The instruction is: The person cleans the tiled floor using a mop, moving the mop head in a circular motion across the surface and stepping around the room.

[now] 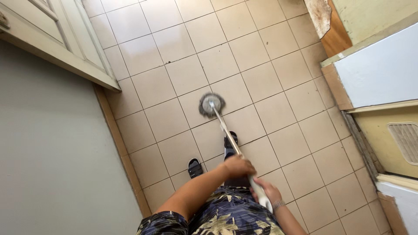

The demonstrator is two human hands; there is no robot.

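A round grey mop head (pixel 211 105) rests flat on the beige tiled floor (pixel 174 74), its metal handle (pixel 224 128) slanting back toward me. My left hand (pixel 237 166) is closed around the handle's middle. My right hand (pixel 266 192), with a bracelet on its wrist, grips the white upper end of the handle lower down in the picture. My two feet in dark sandals (pixel 195 167) stand on the tiles just behind the mop head.
A grey wall (pixel 52 152) with a wooden skirting fills the left. A cream panelled door (pixel 52 35) stands at upper left. White and yellowish cabinets or appliances (pixel 383 87) line the right side.
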